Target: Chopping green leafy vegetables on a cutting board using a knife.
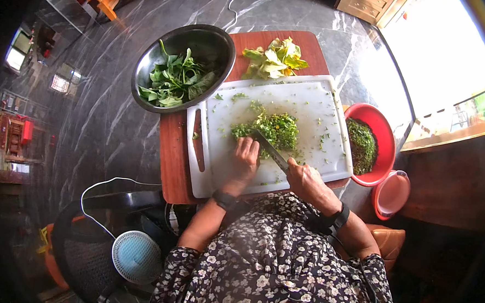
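A white plastic cutting board (pixel 311 97) lies on a small reddish-brown wooden table (pixel 174 156). Chopped green leaves (pixel 282 131) are heaped at its middle, with loose bits scattered around. My right hand (pixel 307 177) grips the handle of a kitchen knife (pixel 272 150), whose blade points up and left, its tip at the heap. My left hand (pixel 246 156) rests with curled fingers at the heap's lower left edge, beside the blade; whether it holds any leaves is hidden. A metal bowl (pixel 226 60) with whole green leaves (pixel 178 78) overlaps the board's upper left corner.
Yellowish leaves (pixel 276 58) lie behind the board. At the right, a red basin (pixel 381 126) holds chopped greens, with a pink basin (pixel 394 194) below it. A small round fan (pixel 136 256) with a white cord is at the lower left, by a black chair.
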Demonstrator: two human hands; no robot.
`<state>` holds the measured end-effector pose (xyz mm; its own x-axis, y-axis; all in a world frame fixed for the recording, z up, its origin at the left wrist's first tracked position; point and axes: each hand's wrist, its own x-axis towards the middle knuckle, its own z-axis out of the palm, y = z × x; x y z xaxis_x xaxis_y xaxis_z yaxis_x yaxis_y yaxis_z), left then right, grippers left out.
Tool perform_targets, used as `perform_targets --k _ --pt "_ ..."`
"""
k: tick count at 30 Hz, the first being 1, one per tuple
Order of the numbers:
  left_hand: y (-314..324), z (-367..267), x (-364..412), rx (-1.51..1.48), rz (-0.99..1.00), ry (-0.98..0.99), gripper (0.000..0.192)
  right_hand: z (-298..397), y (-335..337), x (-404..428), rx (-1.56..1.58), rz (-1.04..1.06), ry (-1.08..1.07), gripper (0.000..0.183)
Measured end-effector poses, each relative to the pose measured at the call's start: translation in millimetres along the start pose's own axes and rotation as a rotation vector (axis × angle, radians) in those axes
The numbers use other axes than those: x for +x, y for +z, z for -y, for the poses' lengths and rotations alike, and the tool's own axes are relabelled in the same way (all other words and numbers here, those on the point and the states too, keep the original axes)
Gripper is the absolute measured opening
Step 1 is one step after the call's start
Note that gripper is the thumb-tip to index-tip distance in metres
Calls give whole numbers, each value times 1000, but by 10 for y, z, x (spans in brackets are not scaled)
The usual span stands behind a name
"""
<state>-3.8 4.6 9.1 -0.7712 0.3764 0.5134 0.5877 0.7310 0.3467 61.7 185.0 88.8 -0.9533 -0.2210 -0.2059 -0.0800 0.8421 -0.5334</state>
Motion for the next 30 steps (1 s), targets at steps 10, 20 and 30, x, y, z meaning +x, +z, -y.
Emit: perform_targets --k 10,20,30 --pt "-5 -4 53 -115 -23 -18 16 36 37 223 16 13 -27 8" --pt "-204 -1 -10 -75 73 -14 29 -57 122 192 7 6 11 8" --pt "-80 80 203 -224 -49 -133 21 -165 -66 -54 148 -193 32 13"
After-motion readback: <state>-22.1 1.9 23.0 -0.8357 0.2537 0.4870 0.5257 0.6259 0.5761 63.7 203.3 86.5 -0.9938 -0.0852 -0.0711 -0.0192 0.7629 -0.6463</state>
